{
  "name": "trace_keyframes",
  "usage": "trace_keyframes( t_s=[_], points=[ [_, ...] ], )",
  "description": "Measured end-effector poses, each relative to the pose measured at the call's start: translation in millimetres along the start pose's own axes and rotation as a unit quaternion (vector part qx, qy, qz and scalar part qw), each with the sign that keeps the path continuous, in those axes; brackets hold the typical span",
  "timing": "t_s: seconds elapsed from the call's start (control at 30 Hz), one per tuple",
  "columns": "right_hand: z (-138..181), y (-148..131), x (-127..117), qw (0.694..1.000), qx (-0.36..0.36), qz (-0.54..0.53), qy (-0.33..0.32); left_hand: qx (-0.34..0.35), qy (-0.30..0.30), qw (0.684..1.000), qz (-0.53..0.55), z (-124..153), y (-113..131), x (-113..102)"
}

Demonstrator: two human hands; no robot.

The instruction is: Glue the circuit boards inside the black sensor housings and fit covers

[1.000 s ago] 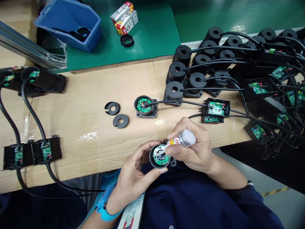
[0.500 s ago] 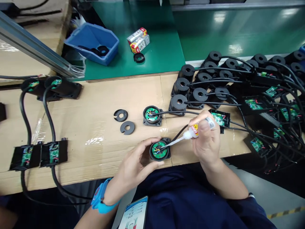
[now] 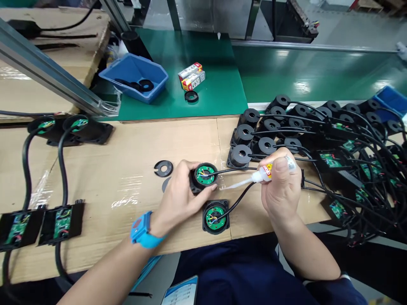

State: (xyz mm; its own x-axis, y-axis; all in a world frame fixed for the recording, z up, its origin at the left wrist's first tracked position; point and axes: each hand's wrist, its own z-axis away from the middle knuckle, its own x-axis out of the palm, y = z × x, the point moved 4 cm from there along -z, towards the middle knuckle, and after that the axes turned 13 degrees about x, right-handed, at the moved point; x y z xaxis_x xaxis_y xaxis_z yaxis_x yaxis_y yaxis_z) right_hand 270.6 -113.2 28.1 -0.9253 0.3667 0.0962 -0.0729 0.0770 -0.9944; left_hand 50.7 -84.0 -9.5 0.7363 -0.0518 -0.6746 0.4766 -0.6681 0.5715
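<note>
My left hand [image 3: 178, 192] is closed around a round black housing [image 3: 204, 176] with a green circuit board inside, resting on the cardboard-covered bench [image 3: 127, 169]. In my right hand [image 3: 281, 188] I grip a small white glue bottle [image 3: 270, 170]; its thin nozzle points left toward that housing. A second open housing [image 3: 215, 217] with a green board lies just below, near the bench's front edge, trailing a black cable. Two black slotted washers lie left of my left hand, one [image 3: 163, 168] in full view and the other [image 3: 165, 184] half hidden by my fingers.
A crowd of black ring-shaped units [image 3: 267, 127] with cables and small green boards fills the right side. A blue bin [image 3: 135, 78], a small carton [image 3: 191, 76] and a black ring [image 3: 191, 96] sit on the green mat behind. Cabled black modules [image 3: 41, 222] lie at the left.
My left hand let go of the nearer housing, now lying on the bench, and reached up to take the farther one. The glue bottle rose with my right hand. The camera tilted up.
</note>
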Motion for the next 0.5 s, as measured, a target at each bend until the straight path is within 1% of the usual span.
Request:
trace_keyframes(
  t_s=[0.07,0.13,0.3,0.5],
  points=[
    [-0.5,0.6,1.4,1.0,-0.013,0.023,-0.002,0.071,0.027,0.996,-0.048,2.6,12.8,-8.2],
    [-0.3,1.1,2.9,0.999,-0.025,0.042,-0.004,0.115,0.042,0.989,-0.079,3.3,22.6,-14.9],
    [2.3,-0.3,8.9,0.997,-0.052,0.053,-0.029,0.134,0.057,0.986,-0.082,0.3,29.6,-24.3],
    [4.9,-0.5,15.3,0.996,-0.039,0.062,-0.059,0.143,0.049,0.987,-0.062,2.3,29.3,-27.4]
  ],
)
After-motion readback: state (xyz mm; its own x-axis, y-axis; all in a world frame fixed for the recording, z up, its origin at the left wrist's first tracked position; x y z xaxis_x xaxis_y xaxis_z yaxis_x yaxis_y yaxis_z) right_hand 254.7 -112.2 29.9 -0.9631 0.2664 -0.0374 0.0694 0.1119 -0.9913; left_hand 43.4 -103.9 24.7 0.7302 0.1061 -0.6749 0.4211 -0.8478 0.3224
